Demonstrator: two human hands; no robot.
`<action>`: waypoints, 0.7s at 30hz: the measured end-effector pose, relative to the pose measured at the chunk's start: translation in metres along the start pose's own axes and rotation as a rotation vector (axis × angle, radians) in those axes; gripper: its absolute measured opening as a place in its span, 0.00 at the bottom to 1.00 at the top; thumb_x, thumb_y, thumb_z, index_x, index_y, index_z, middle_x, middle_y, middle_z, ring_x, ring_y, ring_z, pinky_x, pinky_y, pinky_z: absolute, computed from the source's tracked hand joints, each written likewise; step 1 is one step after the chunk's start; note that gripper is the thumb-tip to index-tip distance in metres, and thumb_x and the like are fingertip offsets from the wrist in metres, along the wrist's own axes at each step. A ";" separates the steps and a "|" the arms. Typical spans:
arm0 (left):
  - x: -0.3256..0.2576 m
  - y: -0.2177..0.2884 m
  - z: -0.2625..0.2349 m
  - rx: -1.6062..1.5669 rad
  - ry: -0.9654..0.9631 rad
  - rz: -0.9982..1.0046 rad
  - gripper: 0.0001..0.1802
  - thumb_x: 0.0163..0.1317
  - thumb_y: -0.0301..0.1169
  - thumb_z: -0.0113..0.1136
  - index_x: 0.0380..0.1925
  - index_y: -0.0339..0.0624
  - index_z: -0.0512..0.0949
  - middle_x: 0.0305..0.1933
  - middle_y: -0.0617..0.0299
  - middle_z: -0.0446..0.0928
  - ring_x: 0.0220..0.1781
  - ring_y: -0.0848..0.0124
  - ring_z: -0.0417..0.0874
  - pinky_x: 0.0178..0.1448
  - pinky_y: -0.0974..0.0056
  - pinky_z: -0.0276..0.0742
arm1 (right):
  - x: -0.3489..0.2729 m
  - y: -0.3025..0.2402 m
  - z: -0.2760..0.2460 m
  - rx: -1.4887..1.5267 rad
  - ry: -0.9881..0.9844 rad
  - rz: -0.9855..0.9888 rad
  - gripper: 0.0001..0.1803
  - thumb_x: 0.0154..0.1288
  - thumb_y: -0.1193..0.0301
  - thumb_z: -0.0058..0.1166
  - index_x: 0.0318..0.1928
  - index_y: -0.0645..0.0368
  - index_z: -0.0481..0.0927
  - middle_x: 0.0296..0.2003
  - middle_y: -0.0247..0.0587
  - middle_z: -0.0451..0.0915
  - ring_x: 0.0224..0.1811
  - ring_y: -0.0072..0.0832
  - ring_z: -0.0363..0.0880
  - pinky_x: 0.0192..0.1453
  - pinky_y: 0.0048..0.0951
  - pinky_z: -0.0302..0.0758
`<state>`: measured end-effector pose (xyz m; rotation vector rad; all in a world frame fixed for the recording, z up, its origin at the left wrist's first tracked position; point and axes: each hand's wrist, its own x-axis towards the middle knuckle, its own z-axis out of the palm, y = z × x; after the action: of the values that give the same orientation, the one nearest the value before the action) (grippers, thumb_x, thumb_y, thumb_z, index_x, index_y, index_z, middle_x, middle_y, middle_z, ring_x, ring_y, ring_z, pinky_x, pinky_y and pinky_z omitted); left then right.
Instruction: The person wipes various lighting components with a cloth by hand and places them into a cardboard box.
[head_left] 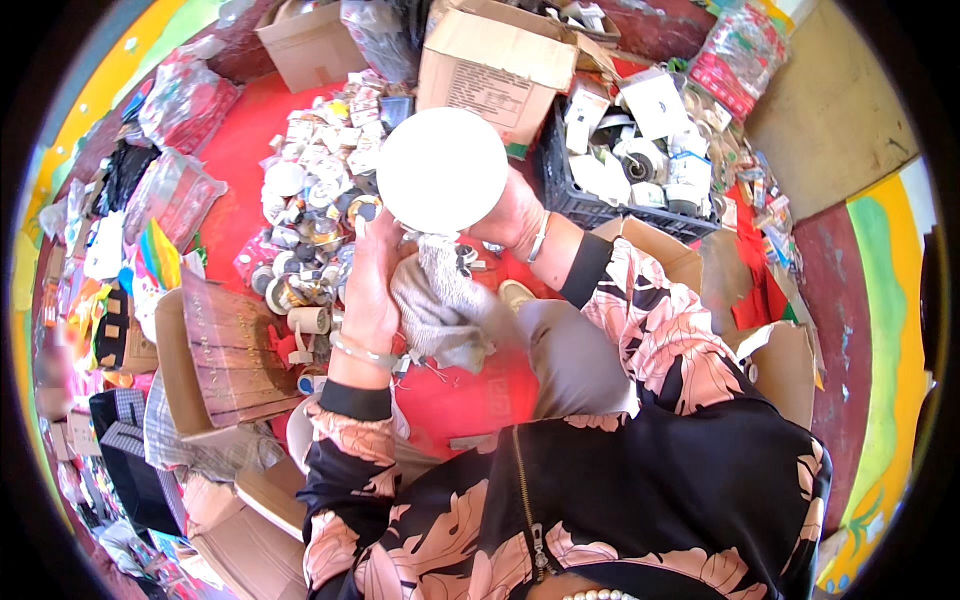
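Observation:
Between my two hands is a smooth round white object (443,170), overexposed, so its surface detail and exact kind do not show. My left hand (372,270) supports its lower left edge, its fingers mostly hidden behind it. My right hand (512,210) grips the lower right edge, fingers tucked underneath. A grey cloth (445,310) hangs just below the white object, between my hands; its lower right part is smeared by motion. I cannot tell which hand holds the cloth.
A heap of small lamp-like parts (315,200) lies on the red floor covering (235,140). Beyond my hands stands a cardboard box (495,75). A black crate (570,185) of white fixtures is at the far right. Open cartons (185,370) flank my left arm.

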<state>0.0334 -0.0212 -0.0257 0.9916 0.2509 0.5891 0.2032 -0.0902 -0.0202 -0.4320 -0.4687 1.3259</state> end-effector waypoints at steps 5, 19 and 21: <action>-0.005 0.026 -0.008 -0.164 -0.015 -0.018 0.36 0.59 0.53 0.53 0.57 0.34 0.63 0.55 0.54 0.69 0.54 0.66 0.71 0.54 0.62 0.70 | 0.002 0.029 0.049 -0.119 0.094 0.026 0.30 0.66 0.45 0.35 0.55 0.57 0.69 0.44 0.39 0.79 0.38 0.28 0.80 0.35 0.28 0.79; -0.010 0.055 -0.010 -0.247 0.380 0.202 0.25 0.63 0.37 0.49 0.54 0.29 0.65 0.53 0.51 0.72 0.54 0.63 0.73 0.59 0.59 0.67 | -0.020 0.038 0.044 -0.876 0.247 -0.201 0.22 0.67 0.54 0.43 0.48 0.60 0.73 0.38 0.36 0.78 0.43 0.23 0.74 0.48 0.26 0.70; -0.002 0.056 -0.010 -0.173 0.482 0.327 0.24 0.63 0.36 0.48 0.54 0.29 0.65 0.53 0.50 0.72 0.55 0.61 0.73 0.58 0.58 0.68 | -0.028 0.061 0.046 -1.126 0.105 -0.261 0.20 0.64 0.56 0.47 0.46 0.59 0.74 0.37 0.41 0.80 0.40 0.31 0.77 0.46 0.30 0.71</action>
<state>0.0078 0.0073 0.0157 0.7151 0.4599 1.1317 0.1232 -0.1047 -0.0175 -1.3049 -1.1312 0.6745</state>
